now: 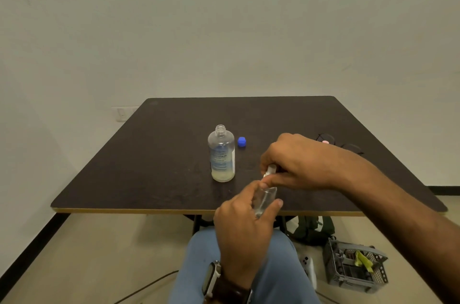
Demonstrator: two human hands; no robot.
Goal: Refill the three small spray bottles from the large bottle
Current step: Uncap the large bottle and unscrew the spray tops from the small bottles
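Two hands are engaged on one small spray bottle (265,200), held over the near edge of the dark table (154,159). Its clear body is gripped by the left hand (245,224), fingers curled round it, while its white spray head (270,169) is pinched by the right hand (296,160). Farther back on the table, the large bottle (221,157) is stood upright and uncapped, with its blue cap (241,142) laid just beside it.
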